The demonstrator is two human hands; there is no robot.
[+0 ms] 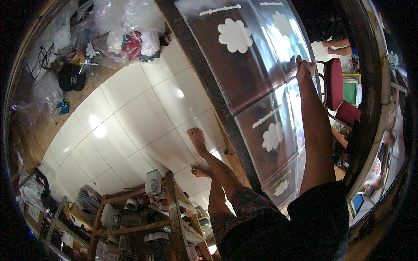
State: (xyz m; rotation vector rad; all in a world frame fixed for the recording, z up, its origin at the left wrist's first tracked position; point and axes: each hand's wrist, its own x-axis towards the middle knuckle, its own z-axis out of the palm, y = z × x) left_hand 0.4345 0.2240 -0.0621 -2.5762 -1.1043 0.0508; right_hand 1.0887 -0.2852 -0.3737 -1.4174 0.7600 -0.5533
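My right hand (306, 68) reaches across a dark table (204, 71) to the far right side of a clear plastic sheet (257, 71). Its fingers are bent and drawn together at the sheet's edge, partly hidden by the hand itself. White cloud-shaped pieces, such as a large one (235, 35) and a smaller one (273, 136), show on or under the clear plastic. Beside them are thin white bars (220, 10). Bright reflections streak the plastic near my forearm. My left hand is outside the picture.
Beyond the table stands a red-padded chair (334, 84), with other people partly visible behind it. A wooden rack (170, 204) holding several objects stands behind my legs. Clear plastic bags (126, 21) and a black cap (72, 77) lie at the upper left, past the tiled floor (130, 113).
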